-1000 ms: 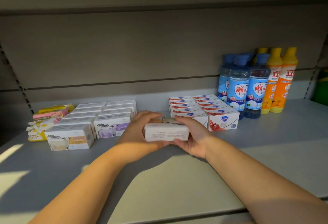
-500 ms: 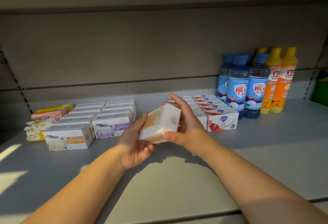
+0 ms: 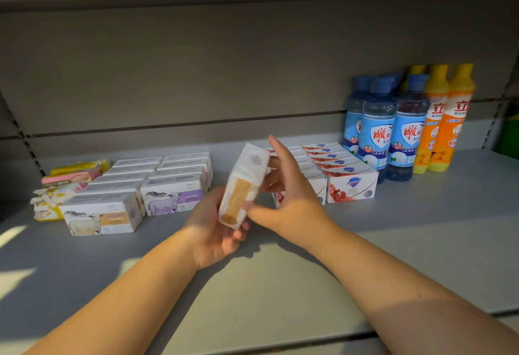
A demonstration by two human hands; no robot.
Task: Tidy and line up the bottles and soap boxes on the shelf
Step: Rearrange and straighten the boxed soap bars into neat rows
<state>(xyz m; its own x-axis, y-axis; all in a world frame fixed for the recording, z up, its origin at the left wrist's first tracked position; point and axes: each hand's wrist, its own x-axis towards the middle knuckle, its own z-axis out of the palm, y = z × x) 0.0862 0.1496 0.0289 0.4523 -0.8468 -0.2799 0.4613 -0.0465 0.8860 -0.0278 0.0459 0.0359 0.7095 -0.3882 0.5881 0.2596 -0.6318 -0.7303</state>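
White tan-striped cardboard soap box (image 3: 243, 186) tilts right of the sheep-print box rows (image 3: 168, 186); your left hand (image 3: 216, 231) cups it, fingers curled, and your right hand (image 3: 292, 200) pinches it. Orienting step, it seems; next, seat it label-forward in line.

Grey shelf (image 3: 421, 242) in front of me, sun patches (image 3: 12, 238) along its left and front; grey back panel (image 3: 196, 73) behind, mostly shaded.

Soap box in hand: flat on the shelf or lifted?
Lifted and tilted: left hand and right hand hold the soap box above the shelf.
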